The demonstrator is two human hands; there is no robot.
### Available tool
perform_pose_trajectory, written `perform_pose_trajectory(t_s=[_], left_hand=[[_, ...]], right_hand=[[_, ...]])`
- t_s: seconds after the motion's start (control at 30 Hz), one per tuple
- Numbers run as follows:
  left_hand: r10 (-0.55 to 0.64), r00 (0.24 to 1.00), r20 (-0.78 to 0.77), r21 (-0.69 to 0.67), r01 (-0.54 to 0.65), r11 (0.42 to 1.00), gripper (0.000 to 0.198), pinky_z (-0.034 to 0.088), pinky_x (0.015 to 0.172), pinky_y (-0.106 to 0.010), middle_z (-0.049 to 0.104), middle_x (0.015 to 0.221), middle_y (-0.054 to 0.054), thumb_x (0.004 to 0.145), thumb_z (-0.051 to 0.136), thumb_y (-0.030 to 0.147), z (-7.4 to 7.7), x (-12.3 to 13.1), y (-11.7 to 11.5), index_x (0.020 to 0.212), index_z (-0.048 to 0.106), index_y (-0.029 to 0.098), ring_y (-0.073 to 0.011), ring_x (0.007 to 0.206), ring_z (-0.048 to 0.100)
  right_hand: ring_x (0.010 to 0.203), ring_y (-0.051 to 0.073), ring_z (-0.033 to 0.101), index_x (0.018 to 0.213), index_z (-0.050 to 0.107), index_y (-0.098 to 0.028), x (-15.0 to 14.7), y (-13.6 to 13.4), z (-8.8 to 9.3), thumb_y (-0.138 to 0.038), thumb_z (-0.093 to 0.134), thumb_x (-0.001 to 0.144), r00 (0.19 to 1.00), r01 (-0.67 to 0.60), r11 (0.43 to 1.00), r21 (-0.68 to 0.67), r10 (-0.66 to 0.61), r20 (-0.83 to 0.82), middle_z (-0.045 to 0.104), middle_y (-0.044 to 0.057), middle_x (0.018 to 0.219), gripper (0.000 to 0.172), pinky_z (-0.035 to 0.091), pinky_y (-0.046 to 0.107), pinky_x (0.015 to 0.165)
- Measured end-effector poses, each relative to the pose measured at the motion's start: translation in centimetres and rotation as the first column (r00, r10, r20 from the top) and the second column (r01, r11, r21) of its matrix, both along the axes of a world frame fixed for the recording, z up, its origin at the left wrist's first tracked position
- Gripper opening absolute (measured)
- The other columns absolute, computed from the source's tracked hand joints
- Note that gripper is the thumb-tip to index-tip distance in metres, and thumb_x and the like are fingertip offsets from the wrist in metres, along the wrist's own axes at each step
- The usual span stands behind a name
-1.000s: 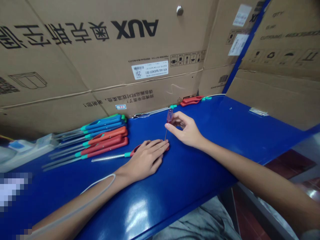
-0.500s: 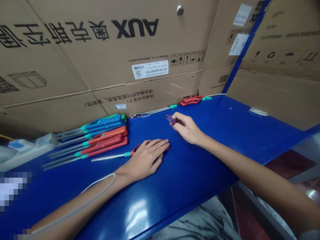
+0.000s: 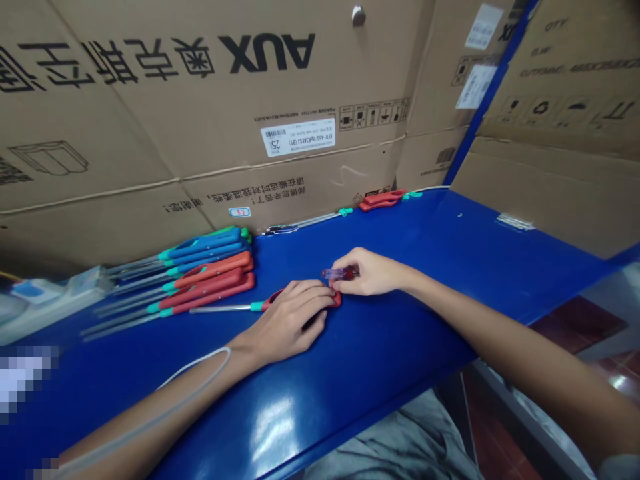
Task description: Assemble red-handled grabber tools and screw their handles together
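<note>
My left hand (image 3: 297,313) lies over the red handle of a long-stemmed lighter (image 3: 270,301), holding it down on the blue table. The lighter's teal collar and metal tube point left, and the handle's right end shows past my fingers. Closed around a small screwdriver (image 3: 340,273) with a see-through purple-red handle, my right hand (image 3: 373,272) is at that right end. The screwdriver's tip is not visible. Left of my hands lies a row of similar lighters (image 3: 210,287) with red, orange and blue handles, side by side.
Upright cardboard (image 3: 200,133) walls the back of the blue table (image 3: 425,333), with another cardboard panel (image 3: 560,193) at right. Along the back lie red handle pieces (image 3: 383,200) and a metal tube with a green end (image 3: 320,219). A power strip (image 3: 80,290) sits far left.
My right hand has moved left and down with the screwdriver, coming to the right end of the lighter. The screwdriver has turned to lie nearly level. My left hand stays on the lighter.
</note>
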State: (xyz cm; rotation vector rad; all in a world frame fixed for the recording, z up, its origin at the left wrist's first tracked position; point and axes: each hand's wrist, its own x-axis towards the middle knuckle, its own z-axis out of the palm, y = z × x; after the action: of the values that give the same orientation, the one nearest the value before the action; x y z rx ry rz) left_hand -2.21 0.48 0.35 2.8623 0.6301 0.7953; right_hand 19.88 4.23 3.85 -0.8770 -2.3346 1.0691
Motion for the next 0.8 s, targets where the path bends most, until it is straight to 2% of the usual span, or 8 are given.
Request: perform_pose_trajectory(t_s=[0.17,0.67,0.8], left_hand=[[0.003,1.000,-0.012,-0.004,-0.003,1.000,0.029,0.048,0.098,-0.043,0.068,0.116,-0.008,0.092,0.047,0.013,-0.11,0.00,0.12,0.116,0.060,0.019,-0.0228,0.117,0.057],[0.009,0.999,-0.030,-0.009,-0.009,1.000,0.029,0.049,0.098,-0.043,0.068,0.116,-0.008,0.092,0.047,0.013,-0.06,0.02,0.08,0.116,0.061,0.019,-0.0229,0.116,0.057],[0.002,1.000,-0.030,-0.009,-0.003,1.000,0.028,0.049,0.097,-0.042,0.068,0.115,-0.009,0.092,0.047,0.013,0.04,0.07,0.07,0.116,0.061,0.018,-0.0227,0.114,0.058]], right_hand=[[0.058,0.009,0.046,0.073,0.069,-0.013,-0.12,-0.01,-0.30,-0.016,0.059,0.078,0.999,0.016,0.997,0.075,-0.019,0.040,0.061,-0.001,0.064,0.012,0.036,0.022,0.056],[0.060,0.010,0.047,0.072,0.066,-0.013,-0.15,0.09,-0.71,-0.011,0.058,0.075,0.999,-0.017,0.998,0.067,0.015,0.042,0.060,-0.001,0.065,0.009,0.035,0.022,0.057],[0.060,0.010,0.048,0.072,0.064,-0.014,-0.15,0.24,-1.04,-0.012,0.058,0.075,0.998,-0.028,0.993,0.113,0.022,0.051,0.061,-0.001,0.068,0.007,0.037,0.023,0.058]])
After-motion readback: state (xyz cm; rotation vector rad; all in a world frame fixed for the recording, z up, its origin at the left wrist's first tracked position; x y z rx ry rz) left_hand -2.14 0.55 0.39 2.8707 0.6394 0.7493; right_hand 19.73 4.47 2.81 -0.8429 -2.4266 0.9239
